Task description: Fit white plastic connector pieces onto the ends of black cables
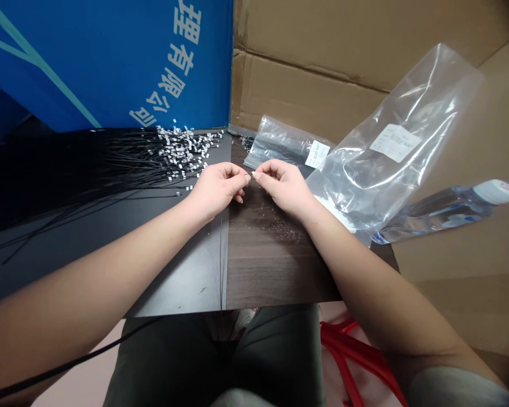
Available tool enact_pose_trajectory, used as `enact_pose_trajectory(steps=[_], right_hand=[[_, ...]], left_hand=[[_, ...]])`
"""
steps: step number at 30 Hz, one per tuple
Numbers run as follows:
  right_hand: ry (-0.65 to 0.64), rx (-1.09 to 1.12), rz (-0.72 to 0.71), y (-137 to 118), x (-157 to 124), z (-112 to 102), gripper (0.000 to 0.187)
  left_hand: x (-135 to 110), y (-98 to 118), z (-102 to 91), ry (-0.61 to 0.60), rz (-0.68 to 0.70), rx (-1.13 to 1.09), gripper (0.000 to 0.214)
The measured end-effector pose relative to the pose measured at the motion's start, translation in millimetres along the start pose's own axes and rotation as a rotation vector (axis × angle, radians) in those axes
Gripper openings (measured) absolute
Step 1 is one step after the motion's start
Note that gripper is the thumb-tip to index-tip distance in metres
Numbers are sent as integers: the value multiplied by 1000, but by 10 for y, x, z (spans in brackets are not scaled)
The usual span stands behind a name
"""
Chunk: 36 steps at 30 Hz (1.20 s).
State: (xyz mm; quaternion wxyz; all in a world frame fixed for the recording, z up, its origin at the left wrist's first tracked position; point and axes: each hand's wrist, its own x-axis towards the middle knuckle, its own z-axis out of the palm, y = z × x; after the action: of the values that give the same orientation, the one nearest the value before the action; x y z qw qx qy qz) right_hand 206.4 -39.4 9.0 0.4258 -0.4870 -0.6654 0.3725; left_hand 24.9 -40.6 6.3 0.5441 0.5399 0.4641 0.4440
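Note:
My left hand [218,189] is closed in a pinch, thumb against index finger, on the end of a thin black wire [221,260]. Below that hand the wire hangs down over the table's front edge. Fingertip to fingertip with it, my right hand [283,185] pinches a tiny white connector [253,173]. The two hands are nearly touching above the table; whether wire and connector meet is too small to tell. Left of my hands lies a large bundle of black wires [110,155], many of them ending in white connectors [182,147].
A flat plastic bag [275,141] with a label lies behind my right hand. Further right a big clear bag [365,169] holds small white pieces [335,212]. A water bottle [445,212] lies beside it. Cardboard [314,39] and a blue panel [110,56] stand behind the table [275,277].

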Motion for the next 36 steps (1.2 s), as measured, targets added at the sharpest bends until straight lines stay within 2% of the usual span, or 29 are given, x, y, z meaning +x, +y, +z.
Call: enact_pose_trajectory(steps=[22, 36], right_hand=[[-17, 29, -6, 10, -13, 16, 13], [9, -23, -45, 1, -10, 32, 11]], left_hand=[[-7, 29, -3, -21, 27, 20, 8], [-3, 5, 46, -12, -11, -144, 8]])
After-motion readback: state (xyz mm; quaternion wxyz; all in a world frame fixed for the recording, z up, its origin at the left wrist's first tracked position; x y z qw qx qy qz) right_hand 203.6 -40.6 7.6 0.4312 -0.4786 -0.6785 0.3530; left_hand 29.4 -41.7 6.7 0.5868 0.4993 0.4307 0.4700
